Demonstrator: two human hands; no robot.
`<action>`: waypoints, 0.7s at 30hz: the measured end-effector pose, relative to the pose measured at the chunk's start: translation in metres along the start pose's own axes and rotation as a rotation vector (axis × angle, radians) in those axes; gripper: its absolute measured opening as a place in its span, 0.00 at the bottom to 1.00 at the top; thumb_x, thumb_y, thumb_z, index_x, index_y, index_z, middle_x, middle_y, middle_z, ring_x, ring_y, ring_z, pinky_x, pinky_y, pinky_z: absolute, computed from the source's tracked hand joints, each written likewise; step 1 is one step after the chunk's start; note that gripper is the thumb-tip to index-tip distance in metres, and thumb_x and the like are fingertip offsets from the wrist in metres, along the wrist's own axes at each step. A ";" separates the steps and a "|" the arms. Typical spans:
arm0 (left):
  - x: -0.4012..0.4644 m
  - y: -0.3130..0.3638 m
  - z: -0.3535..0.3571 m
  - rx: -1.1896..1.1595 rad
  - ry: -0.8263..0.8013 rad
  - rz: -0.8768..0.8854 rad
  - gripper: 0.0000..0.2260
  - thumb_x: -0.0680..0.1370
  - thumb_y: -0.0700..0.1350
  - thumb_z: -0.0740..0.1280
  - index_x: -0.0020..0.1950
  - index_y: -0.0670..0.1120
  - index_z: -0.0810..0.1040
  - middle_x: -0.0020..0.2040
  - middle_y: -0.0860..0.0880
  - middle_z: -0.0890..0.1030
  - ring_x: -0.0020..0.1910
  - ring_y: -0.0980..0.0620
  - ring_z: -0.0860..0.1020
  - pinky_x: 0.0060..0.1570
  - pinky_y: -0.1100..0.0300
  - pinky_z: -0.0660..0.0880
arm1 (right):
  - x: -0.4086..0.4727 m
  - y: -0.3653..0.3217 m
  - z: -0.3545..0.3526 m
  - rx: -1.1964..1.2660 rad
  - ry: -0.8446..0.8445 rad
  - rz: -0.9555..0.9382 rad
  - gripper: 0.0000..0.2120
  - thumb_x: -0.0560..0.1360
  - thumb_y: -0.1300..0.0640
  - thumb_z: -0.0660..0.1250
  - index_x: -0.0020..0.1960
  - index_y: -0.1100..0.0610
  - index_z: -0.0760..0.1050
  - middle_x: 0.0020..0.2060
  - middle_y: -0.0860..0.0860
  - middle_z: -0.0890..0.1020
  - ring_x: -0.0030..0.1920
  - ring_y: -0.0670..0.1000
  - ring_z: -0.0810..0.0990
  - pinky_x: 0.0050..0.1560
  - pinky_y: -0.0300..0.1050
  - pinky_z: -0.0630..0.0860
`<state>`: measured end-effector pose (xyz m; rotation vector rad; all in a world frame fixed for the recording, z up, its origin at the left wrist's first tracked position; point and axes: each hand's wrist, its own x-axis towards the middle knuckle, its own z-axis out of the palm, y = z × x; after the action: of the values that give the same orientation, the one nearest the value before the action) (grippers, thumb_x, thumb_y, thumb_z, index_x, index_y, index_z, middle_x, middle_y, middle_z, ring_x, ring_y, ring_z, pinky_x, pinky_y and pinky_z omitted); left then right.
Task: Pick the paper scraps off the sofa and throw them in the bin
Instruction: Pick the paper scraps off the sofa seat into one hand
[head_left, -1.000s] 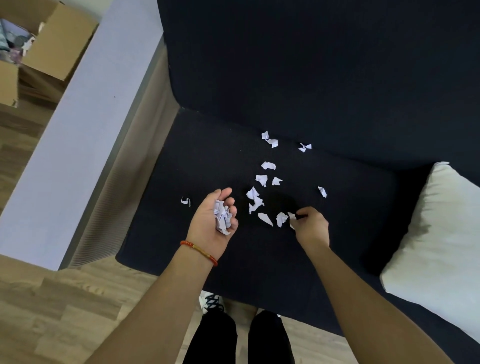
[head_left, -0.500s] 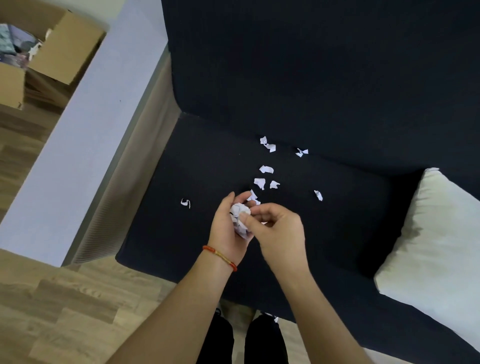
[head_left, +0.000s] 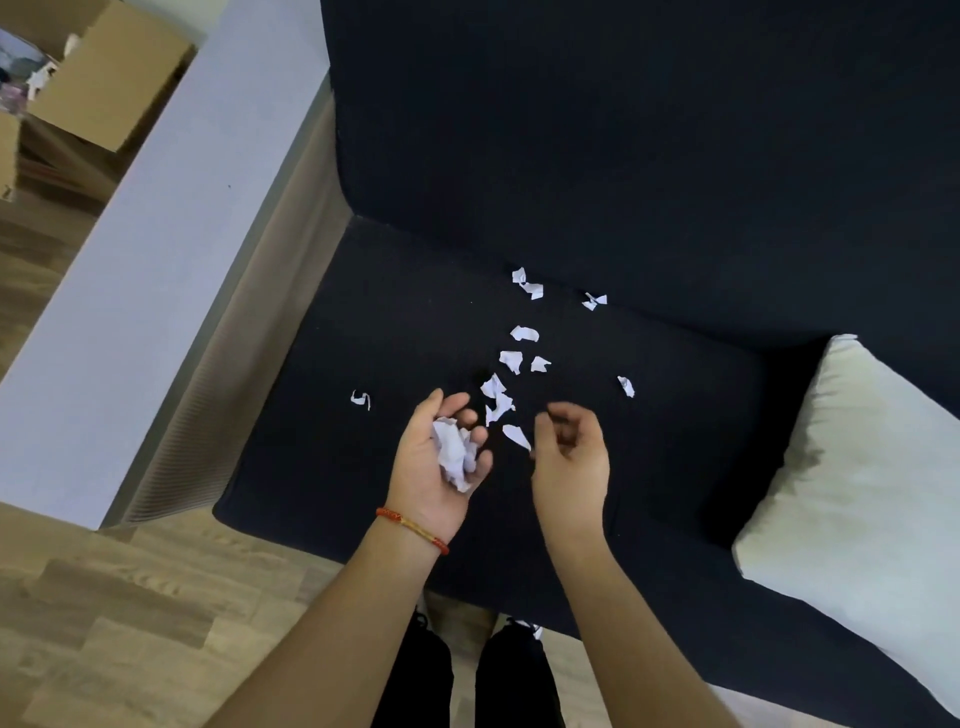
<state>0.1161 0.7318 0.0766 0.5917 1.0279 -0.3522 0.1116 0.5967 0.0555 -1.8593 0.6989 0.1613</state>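
Several white paper scraps (head_left: 518, 359) lie scattered on the dark navy sofa seat (head_left: 395, 332). My left hand (head_left: 439, 467) is palm up above the seat's front, cupping a wad of collected scraps (head_left: 453, 453). My right hand (head_left: 571, 457) hovers just to the right of it, fingers loosely curled with nothing visible in them, next to one scrap (head_left: 516, 435). One lone scrap (head_left: 361, 399) lies to the left. A cardboard box (head_left: 98, 73) with paper in it stands on the floor at the top left; I cannot tell whether it is the bin.
A pale grey armrest (head_left: 145, 260) borders the seat on the left. A white cushion (head_left: 862, 499) leans at the right. The sofa's dark backrest (head_left: 623, 130) rises behind the scraps. Wooden floor (head_left: 104, 623) and my dark-trousered legs (head_left: 467, 680) are below.
My right hand picked up scraps near the seat's front, brought them to my left palm, and has now drawn back to the right. Fewer scraps lie near the front.
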 end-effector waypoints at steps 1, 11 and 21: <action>0.000 0.000 -0.005 0.001 0.002 0.006 0.10 0.82 0.55 0.67 0.48 0.50 0.82 0.39 0.54 0.80 0.34 0.57 0.79 0.33 0.62 0.76 | 0.009 0.016 -0.001 -0.038 0.019 0.069 0.06 0.80 0.51 0.70 0.54 0.42 0.76 0.48 0.47 0.84 0.47 0.53 0.85 0.51 0.55 0.84; 0.001 0.015 -0.041 -0.023 0.047 0.030 0.10 0.82 0.55 0.67 0.49 0.50 0.83 0.39 0.53 0.81 0.35 0.56 0.79 0.32 0.62 0.76 | 0.057 0.070 0.006 -0.466 -0.078 0.092 0.18 0.81 0.54 0.70 0.69 0.50 0.73 0.60 0.51 0.74 0.41 0.43 0.74 0.42 0.46 0.76; -0.001 0.017 -0.045 -0.046 0.047 0.026 0.10 0.82 0.54 0.67 0.47 0.51 0.83 0.39 0.53 0.81 0.35 0.56 0.80 0.33 0.61 0.77 | 0.071 0.076 0.009 -0.416 -0.085 0.084 0.06 0.81 0.62 0.68 0.56 0.57 0.81 0.48 0.49 0.82 0.46 0.51 0.83 0.38 0.40 0.76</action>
<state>0.0936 0.7722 0.0653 0.5735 1.0697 -0.2921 0.1310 0.5588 -0.0403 -2.2023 0.7244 0.4668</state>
